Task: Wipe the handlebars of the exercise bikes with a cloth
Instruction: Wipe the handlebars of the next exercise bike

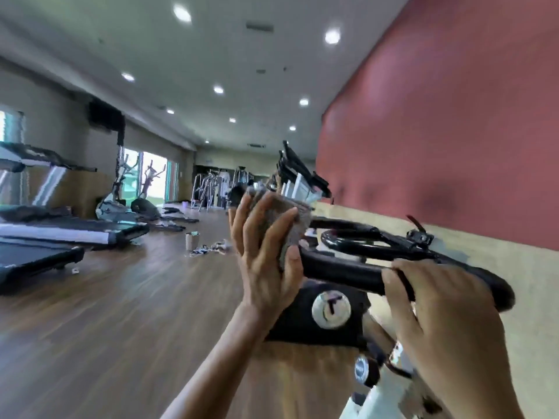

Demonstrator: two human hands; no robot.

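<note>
1. Along the left wall stand 2 treadmills (60,231), the nearer one cut off by the frame edge. Past them are 2 elliptical trainers (116,195) by the bright window, blurred.
2. On the wooden floor (121,313), mid-room, a small cylindrical container (191,241) stands upright beside a scatter of rags or cords too blurred to tell apart.
3. The left hand (266,258) is raised with the forearm rising from the bottom of the frame. Its fingers are spread and nearly straight, pressing a grey cloth (292,225) flat against the left end of the handlebar (348,272). The thumb curls under the bar's tip, so the cloth is pinned between palm and bar. Part of the cloth is hidden behind the fingers.
4. The handlebar is black, running from the left hand rightward, with 1 inner loop behind it. It belongs to 1 near exercise bike (326,316), whose white frame is cut off at the bottom edge. A round silver knob shows on its black housing.
5. Behind it, more bikes (299,176) line the red wall (438,116); their number cannot be told.
6. The right hand (447,316) reaches in from the lower right, its fingers wrapped over the top of the bar's right part in a closed grip, the fingertips hidden behind the bar.
</note>
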